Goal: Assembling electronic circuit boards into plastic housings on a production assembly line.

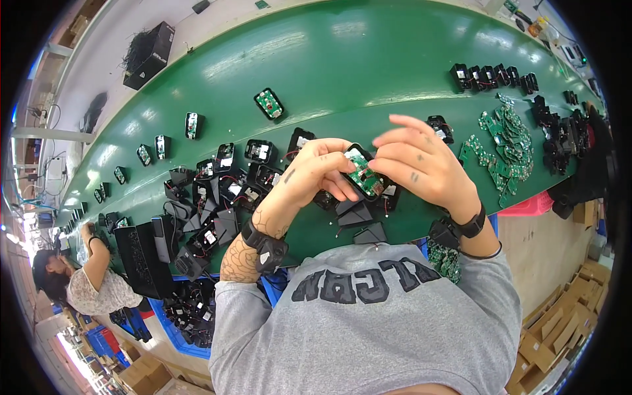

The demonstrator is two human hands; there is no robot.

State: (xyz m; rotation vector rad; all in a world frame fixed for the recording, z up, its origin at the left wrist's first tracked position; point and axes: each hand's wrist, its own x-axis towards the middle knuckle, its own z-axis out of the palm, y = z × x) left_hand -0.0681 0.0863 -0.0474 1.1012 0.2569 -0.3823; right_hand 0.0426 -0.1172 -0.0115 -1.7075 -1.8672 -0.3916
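In front of my chest, my left hand holds a small black plastic housing, its thumb lying over the near-left rim. A green circuit board sits inside that housing, face up. My right hand is at the board's right side, thumb and forefinger closed at its edge while the other fingers stretch upward. What lies between those fingertips is too small to make out. Beneath my hands, several black housings with red wires and dark wedge-shaped covers are strewn over the green table.
A pile of green circuit boards lies at the right, with a row of black housings behind it. Single fitted housings string out toward the left. A blue bin stands below the table edge. Another person works at the far left.
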